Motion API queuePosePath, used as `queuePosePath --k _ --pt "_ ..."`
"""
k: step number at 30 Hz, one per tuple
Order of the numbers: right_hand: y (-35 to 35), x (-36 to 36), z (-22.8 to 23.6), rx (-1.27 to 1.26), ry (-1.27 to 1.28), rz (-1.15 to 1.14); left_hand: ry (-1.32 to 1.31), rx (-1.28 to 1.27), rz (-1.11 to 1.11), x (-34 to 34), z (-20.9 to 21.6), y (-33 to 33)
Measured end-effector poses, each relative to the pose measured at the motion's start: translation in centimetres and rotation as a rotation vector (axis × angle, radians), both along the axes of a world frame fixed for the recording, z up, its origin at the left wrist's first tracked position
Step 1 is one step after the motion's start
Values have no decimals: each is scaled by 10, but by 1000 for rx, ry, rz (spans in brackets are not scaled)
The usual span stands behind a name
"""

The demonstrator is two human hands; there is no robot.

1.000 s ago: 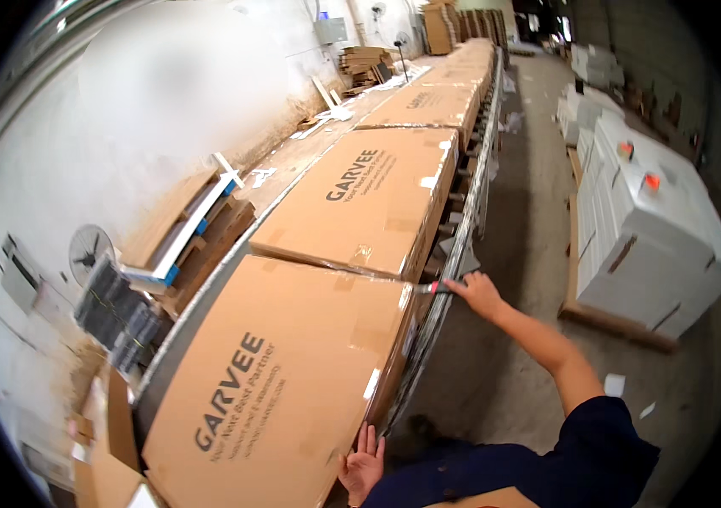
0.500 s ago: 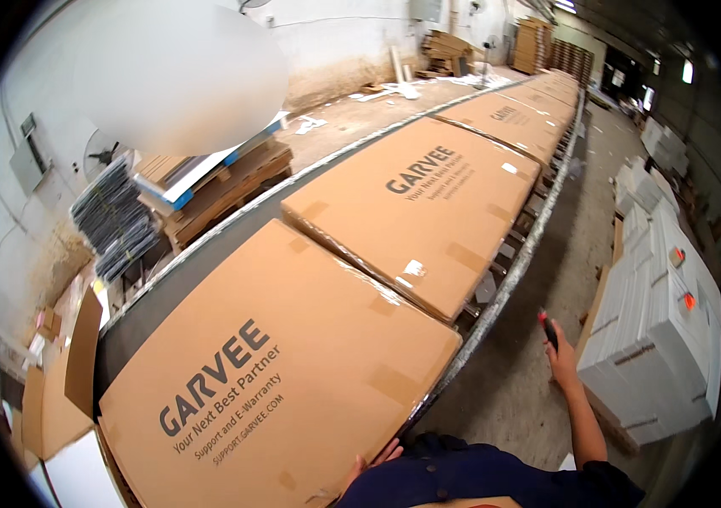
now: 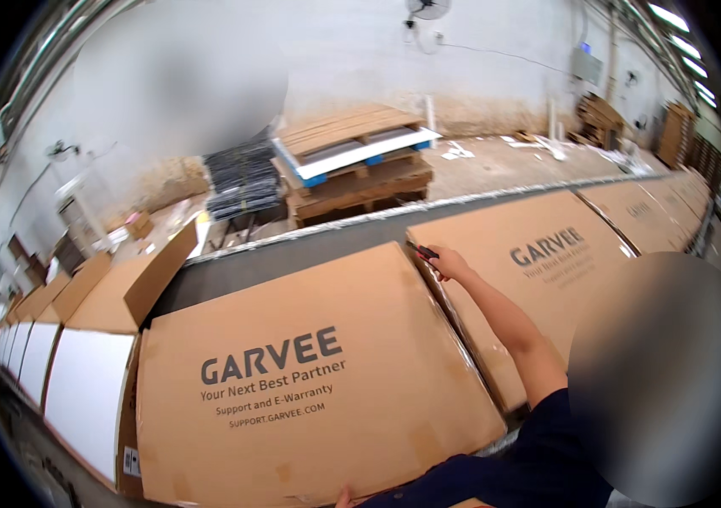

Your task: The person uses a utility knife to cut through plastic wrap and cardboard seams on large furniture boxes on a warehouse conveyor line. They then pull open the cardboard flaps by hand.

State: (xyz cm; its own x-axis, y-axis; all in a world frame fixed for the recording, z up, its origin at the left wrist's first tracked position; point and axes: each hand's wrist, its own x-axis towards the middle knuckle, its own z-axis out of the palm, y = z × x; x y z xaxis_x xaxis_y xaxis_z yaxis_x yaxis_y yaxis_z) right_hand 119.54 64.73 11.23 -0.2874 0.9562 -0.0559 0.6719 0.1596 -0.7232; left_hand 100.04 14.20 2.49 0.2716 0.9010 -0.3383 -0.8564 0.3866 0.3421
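Note:
A large printed cardboard carton (image 3: 377, 423) lies flat on the conveyor in front of me. Only a little of my left hand (image 3: 344, 498) shows at its near edge, with a finger lying against the cardboard. My right arm reaches across a second carton (image 3: 496, 229) on the right. In my right hand (image 3: 448, 264) is a small black-and-red utility knife (image 3: 428, 252), gripped near the far end of the gap between the two cartons. Whether its blade is out, I cannot tell.
More flat cartons (image 3: 632, 203) continue along the conveyor (image 3: 293, 264) to the right. At left stand cartons with raised flaps (image 3: 161, 275) and white panels (image 3: 85, 398). Beyond the belt are stacked pallets (image 3: 360, 186) and dark bundled sheets (image 3: 244, 182). Blurred patches hide parts of the view.
The view has swung left. My right hand has moved from beside the conveyor, over the floor, to the far side of the cartons, still holding the knife.

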Motion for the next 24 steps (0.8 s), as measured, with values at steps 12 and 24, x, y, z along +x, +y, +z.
queuePosePath --k 12,24 --pt "101 -67 -23 79 -623 216 137 -66 342 45 16 -9" --pt "-202 91 47 -512 -557 361 122 -41 204 20 -1 -36"
